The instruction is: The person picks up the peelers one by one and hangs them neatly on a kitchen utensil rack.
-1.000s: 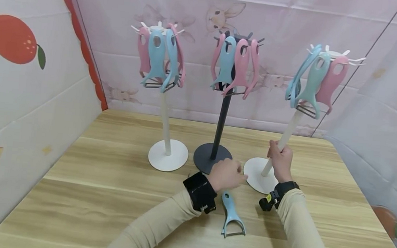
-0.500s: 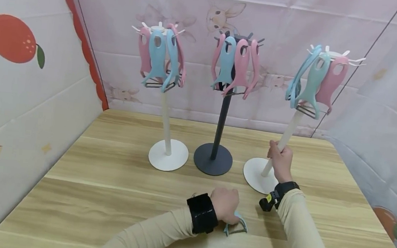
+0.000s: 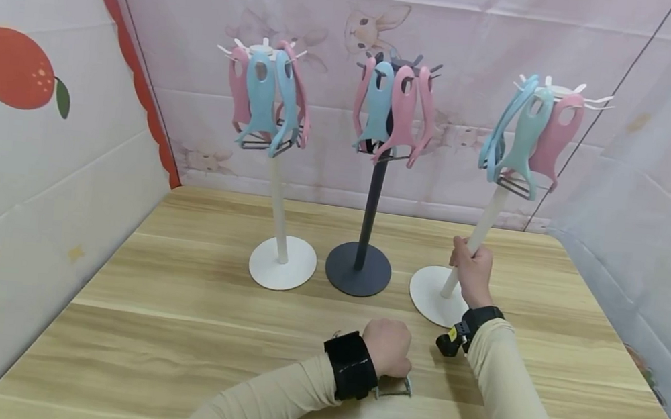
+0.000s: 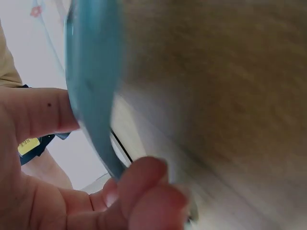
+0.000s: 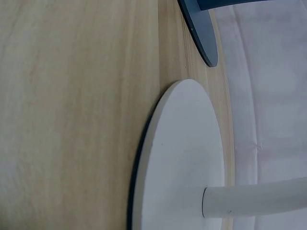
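Observation:
My left hand (image 3: 387,348) is low over the front middle of the table, its thumb and fingers pinching a light-blue peeler (image 4: 96,72). In the head view the hand covers most of the peeler; its blade end pokes out below the knuckles. At the right, my right hand (image 3: 475,275) grips the white pole of a stand (image 3: 488,217) low down, above its round white base (image 5: 184,148). From this stand's top hooks hang blue, green and pink peelers, the green one (image 3: 527,130) facing front.
Left of the gripped stand are a black stand (image 3: 374,206) and another white stand (image 3: 278,204), both hung with pink and blue peelers. The wooden table (image 3: 178,329) meets a pink printed cloth at the back, with pale printed cloths on both sides.
My left hand came down from near the right stand's base to the blue peeler lying on the table and took hold of it. My right hand has kept its grip on the pole.

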Available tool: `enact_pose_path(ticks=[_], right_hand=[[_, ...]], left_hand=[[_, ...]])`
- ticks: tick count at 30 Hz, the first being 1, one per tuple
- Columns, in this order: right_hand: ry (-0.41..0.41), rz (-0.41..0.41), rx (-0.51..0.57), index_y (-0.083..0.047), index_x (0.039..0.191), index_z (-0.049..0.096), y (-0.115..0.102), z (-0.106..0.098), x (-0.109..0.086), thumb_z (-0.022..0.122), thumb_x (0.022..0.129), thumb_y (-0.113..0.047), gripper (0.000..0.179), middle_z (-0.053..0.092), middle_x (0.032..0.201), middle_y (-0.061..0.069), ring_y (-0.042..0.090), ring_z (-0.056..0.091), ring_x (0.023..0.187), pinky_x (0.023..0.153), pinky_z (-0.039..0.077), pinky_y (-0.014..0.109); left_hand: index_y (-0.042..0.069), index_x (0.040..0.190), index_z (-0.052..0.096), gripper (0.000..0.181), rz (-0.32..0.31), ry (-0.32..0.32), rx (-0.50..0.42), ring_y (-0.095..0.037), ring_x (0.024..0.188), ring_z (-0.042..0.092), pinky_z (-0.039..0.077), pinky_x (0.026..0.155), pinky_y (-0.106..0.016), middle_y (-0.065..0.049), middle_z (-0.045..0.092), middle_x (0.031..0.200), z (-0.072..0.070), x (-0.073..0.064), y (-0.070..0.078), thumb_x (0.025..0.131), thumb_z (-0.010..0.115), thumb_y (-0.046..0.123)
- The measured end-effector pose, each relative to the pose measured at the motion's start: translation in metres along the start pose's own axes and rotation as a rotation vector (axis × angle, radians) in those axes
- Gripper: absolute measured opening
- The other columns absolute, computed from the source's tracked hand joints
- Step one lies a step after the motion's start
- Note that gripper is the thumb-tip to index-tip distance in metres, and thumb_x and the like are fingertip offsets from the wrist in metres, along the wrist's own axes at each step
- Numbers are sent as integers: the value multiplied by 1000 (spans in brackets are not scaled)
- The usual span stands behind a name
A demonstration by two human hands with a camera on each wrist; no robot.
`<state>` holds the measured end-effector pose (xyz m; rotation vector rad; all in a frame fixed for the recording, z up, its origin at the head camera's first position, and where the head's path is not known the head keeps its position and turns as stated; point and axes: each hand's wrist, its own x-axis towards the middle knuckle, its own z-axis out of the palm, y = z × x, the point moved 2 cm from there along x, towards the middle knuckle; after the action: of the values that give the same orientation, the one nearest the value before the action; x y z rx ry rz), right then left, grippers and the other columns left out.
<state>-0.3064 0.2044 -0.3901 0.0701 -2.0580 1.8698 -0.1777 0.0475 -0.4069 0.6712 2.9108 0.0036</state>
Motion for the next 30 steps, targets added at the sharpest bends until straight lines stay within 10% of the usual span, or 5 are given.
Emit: enact_pose_path(ticks=[8,15,21,30], right_hand=[[-1,-16,-2,-7,69,49,-1,-1,1,52,93,-22,28,45,55,-2,13,45,54,63,37,29],[-14,-5,2,-4,69,50,1,-2,3,51,93,-20,29,46,54,-1,14,46,54,63,38,29],[-31,-5,5,3,72,50,3,-2,4,50,93,-17,29,47,54,2,16,46,54,61,38,28],[-1,-14,16,-7,66,51,3,1,5,52,91,-15,27,47,53,-3,12,46,51,55,38,24]], left_hand=[[15,49,35,39,35,27,-75,-8,42,33,29,36,-22,6,33,50,-3,5,-8,71,68,18],[11,66,48,21,68,142,-370,-7,43,31,28,43,-19,6,34,53,-37,19,-25,81,62,16],[1,120,53,35,86,375,-726,-7,59,57,43,51,-16,-5,65,81,-83,27,-33,89,58,18],[-3,118,55,31,200,814,-1008,-14,80,63,45,68,-12,-13,65,93,-132,45,-29,90,56,10]])
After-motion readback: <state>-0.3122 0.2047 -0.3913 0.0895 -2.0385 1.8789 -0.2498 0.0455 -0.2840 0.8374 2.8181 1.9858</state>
